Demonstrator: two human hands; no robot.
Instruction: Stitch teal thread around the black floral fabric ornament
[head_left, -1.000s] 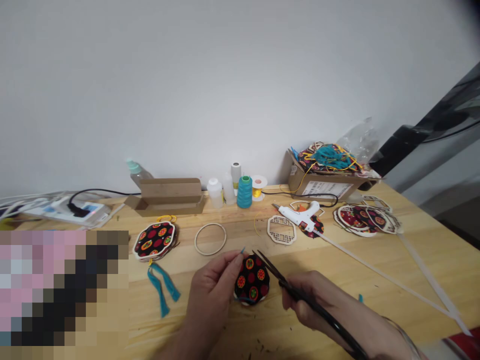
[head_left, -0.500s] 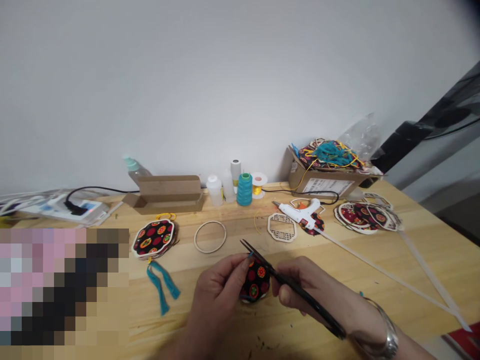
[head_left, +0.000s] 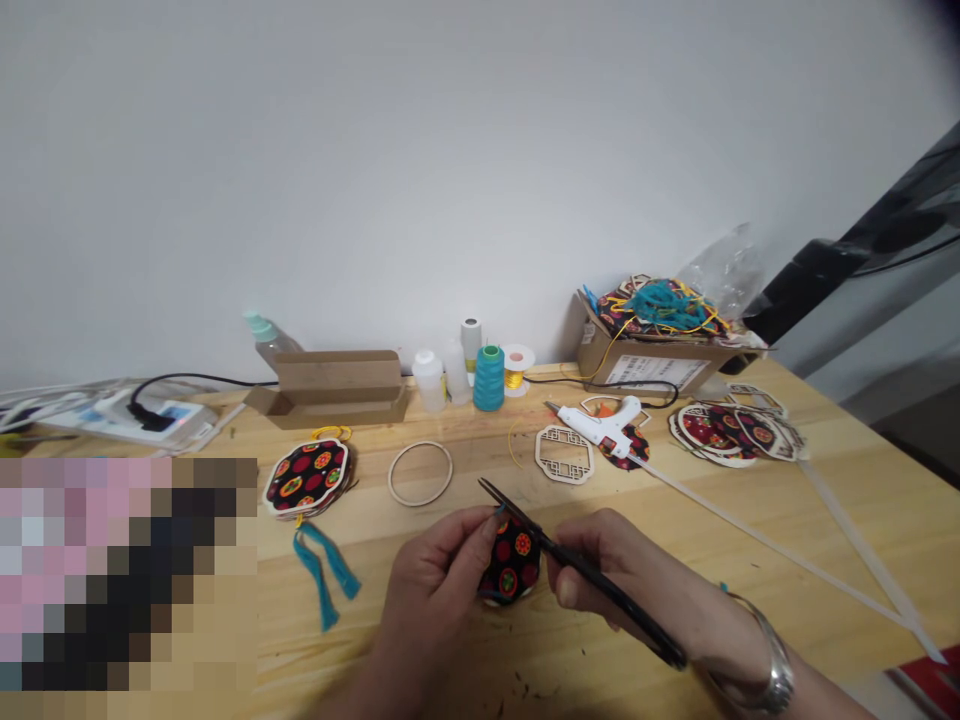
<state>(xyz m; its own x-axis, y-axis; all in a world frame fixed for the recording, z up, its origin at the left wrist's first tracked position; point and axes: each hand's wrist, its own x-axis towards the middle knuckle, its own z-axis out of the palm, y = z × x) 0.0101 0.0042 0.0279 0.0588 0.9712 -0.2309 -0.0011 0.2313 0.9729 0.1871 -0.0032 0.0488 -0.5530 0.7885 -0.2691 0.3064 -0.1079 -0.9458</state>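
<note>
My left hand (head_left: 435, 590) pinches a small round black fabric piece with red and orange flowers (head_left: 512, 565) just above the wooden table (head_left: 825, 500); a bit of teal thread shows at my fingertips. My right hand (head_left: 630, 580) grips black scissors (head_left: 570, 565), whose blades point up-left across the top edge of the fabric piece, beside the teal thread. A metal bracelet sits on my right wrist.
A patterned fabric fan piece (head_left: 307, 477), a teal tassel (head_left: 324, 570), a wooden ring (head_left: 420, 473), a carved wooden frame (head_left: 564, 455), a white glue gun (head_left: 604, 428), thread spools (head_left: 488, 380), two cardboard boxes (head_left: 330, 388) and more patterned pieces (head_left: 720, 432) lie behind my hands.
My right hand has swung the scissors left, from beside the fabric piece to across its top edge at the teal thread. My left hand keeps hold of the piece.
</note>
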